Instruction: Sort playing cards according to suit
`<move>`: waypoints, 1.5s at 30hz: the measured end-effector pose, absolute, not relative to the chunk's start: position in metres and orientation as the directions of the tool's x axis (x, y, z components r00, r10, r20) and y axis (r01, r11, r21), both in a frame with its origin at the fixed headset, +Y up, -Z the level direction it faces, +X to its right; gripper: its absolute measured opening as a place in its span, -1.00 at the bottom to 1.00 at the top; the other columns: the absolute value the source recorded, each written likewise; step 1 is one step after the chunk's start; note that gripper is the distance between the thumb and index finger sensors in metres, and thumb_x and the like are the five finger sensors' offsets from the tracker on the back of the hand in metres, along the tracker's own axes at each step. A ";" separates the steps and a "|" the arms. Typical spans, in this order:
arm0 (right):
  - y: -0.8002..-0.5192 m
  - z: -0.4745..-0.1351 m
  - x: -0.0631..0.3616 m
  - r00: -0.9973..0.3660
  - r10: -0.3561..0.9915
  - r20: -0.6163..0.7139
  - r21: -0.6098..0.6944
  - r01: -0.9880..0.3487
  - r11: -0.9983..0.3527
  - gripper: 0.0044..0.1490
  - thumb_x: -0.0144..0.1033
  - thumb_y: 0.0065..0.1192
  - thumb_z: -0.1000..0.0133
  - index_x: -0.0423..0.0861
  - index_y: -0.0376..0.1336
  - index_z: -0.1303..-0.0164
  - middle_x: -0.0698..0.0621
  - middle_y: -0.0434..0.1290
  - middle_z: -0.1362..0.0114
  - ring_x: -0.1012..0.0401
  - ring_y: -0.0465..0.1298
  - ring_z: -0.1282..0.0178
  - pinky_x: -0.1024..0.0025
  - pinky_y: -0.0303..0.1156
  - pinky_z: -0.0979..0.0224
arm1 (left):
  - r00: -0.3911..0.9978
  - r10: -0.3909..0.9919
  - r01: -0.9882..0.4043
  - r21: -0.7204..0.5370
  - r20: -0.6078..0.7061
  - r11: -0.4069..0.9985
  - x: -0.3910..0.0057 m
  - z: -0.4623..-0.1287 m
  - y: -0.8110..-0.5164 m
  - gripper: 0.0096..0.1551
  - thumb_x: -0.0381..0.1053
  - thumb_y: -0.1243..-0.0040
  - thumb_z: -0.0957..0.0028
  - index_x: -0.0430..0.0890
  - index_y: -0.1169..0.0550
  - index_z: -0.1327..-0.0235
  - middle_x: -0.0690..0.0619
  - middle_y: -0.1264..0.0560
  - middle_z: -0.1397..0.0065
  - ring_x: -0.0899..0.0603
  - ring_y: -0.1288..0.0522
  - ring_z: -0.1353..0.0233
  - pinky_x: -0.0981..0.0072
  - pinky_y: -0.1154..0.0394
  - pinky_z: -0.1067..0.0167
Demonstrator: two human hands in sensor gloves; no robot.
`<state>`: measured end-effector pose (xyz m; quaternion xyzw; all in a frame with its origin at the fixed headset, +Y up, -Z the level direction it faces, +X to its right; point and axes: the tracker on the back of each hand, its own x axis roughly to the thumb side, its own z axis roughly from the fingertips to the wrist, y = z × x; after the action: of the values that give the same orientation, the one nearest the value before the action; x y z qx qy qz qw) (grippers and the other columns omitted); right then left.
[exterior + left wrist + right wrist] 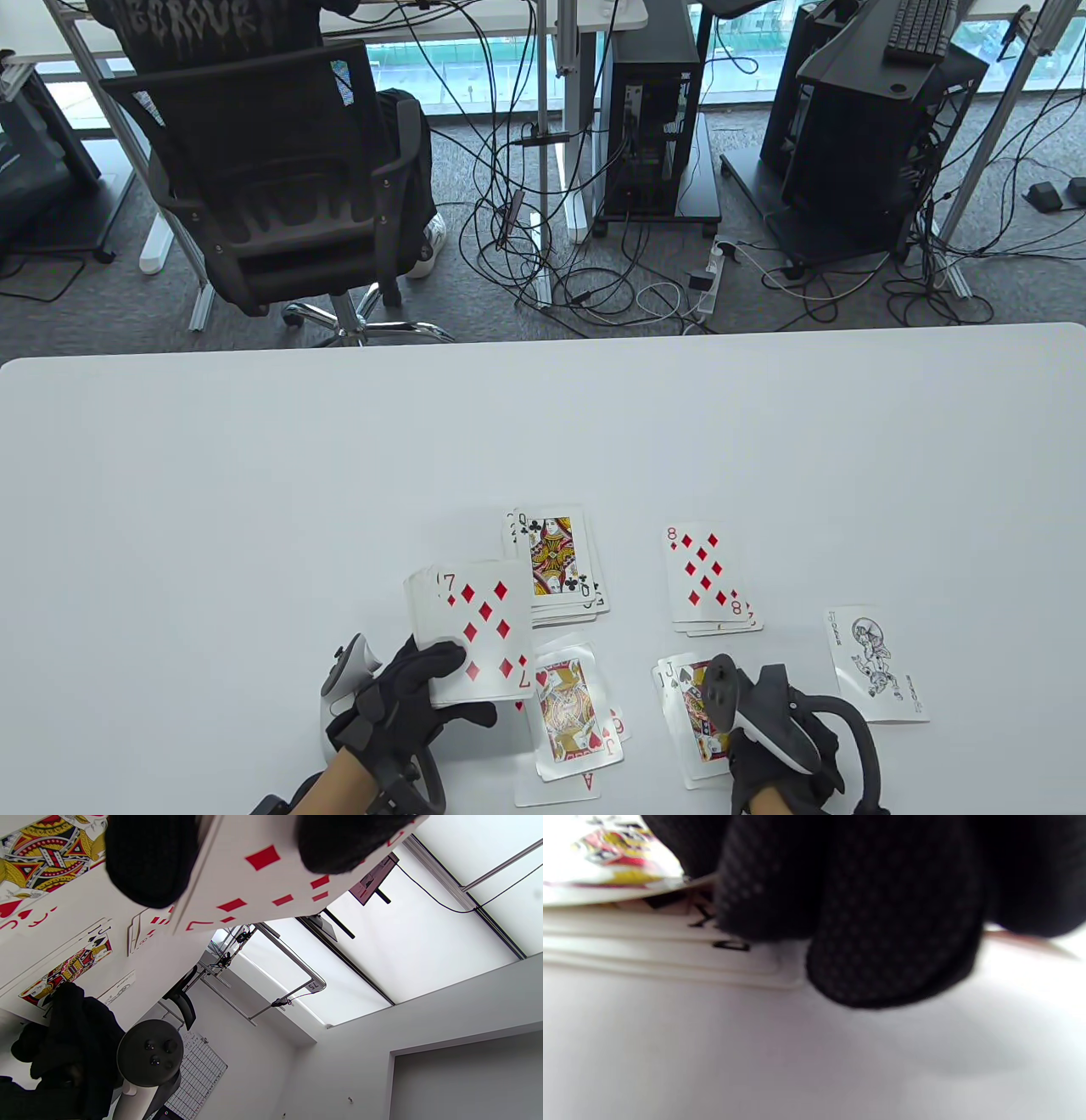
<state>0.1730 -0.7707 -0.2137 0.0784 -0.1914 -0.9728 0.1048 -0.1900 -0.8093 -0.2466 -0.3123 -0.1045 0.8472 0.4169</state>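
Note:
My left hand (407, 692) grips a face-up deck (471, 632) with the seven of diamonds on top, held just above the table; its fingers (152, 861) wrap the deck (263, 878) in the left wrist view. My right hand (764, 743) is on the spade pile, holding the near end of the jack of spades (689, 709). In the right wrist view its fingertips (895, 921) touch the table by the pile (649, 950), and the jack's edge (606, 857) is lifted a little. A club pile topped by a queen (560, 560), a diamond pile topped by an eight (708, 577) and a heart pile topped by a jack (568, 709) lie face up.
A joker (874, 662) lies alone at the right. The white table (339, 475) stretches far and left of the piles. An office chair (280, 170) and computer towers (653, 110) stand beyond the far edge.

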 end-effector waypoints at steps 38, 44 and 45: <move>-0.736 -0.220 0.021 -0.731 0.569 0.377 -0.111 -0.646 -0.755 -0.07 0.06 0.12 -0.10 -0.56 0.08 -0.16 -0.02 0.51 0.17 0.06 0.63 0.19 0.07 0.59 0.06 | -0.436 0.771 -0.624 -0.460 -0.465 -0.631 -0.181 -0.242 -0.810 -0.42 0.11 -0.11 -0.29 0.20 -0.16 -0.50 0.14 -0.27 -0.61 -0.17 -0.40 -0.53 0.07 -0.59 -0.14; -0.733 -0.218 0.025 -0.699 0.608 0.377 -0.178 -0.698 -0.693 -0.37 -0.18 0.16 -0.11 -0.46 0.20 -0.06 0.01 0.56 0.29 0.11 0.66 0.28 0.12 0.62 0.12 | -0.431 0.775 -0.622 -0.470 -0.463 -0.626 -0.180 -0.242 -0.810 -0.42 0.10 -0.11 -0.28 0.20 -0.17 -0.50 0.15 -0.27 -0.60 -0.17 -0.41 -0.53 0.06 -0.58 -0.14; -0.733 -0.218 0.026 -0.692 0.616 0.376 -0.173 -0.705 -0.687 -0.39 -0.21 0.16 -0.11 -0.46 0.21 -0.05 0.00 0.57 0.29 0.11 0.66 0.28 0.11 0.62 0.12 | -0.429 0.775 -0.623 -0.470 -0.463 -0.626 -0.181 -0.243 -0.811 -0.42 0.10 -0.12 -0.28 0.20 -0.17 -0.50 0.14 -0.27 -0.60 -0.18 -0.41 -0.53 0.06 -0.58 -0.14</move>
<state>0.0255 -0.7329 -0.2177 -0.1452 0.1539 -0.9069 -0.3643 -0.1807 -0.8108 -0.2425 -0.3334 -0.1146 0.8376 0.4173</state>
